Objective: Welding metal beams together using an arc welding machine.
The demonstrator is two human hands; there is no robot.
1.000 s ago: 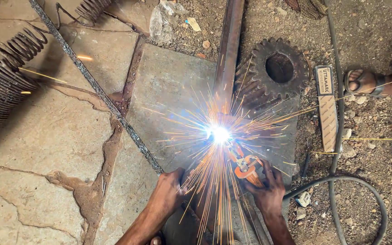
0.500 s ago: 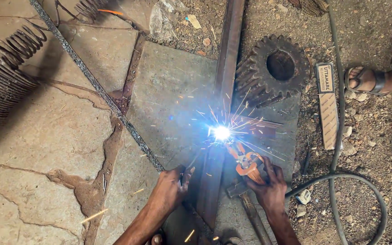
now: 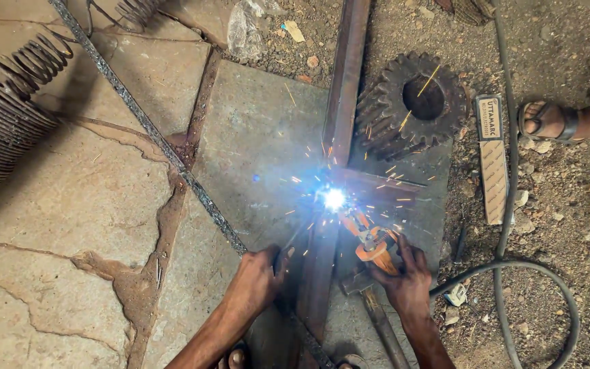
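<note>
1. Head camera: single view, worn on the person's head, looking almost straight down at the ground.
2. Facing: forearms are entering from the bottom edge, so the view is pointing forward and away from the body.
3. Nearness: left hand and right hand are sitting low in the frame at arm's reach; stone paving is filling the left half.
4. Reach: another person's sandalled foot is showing at the right edge.
</note>
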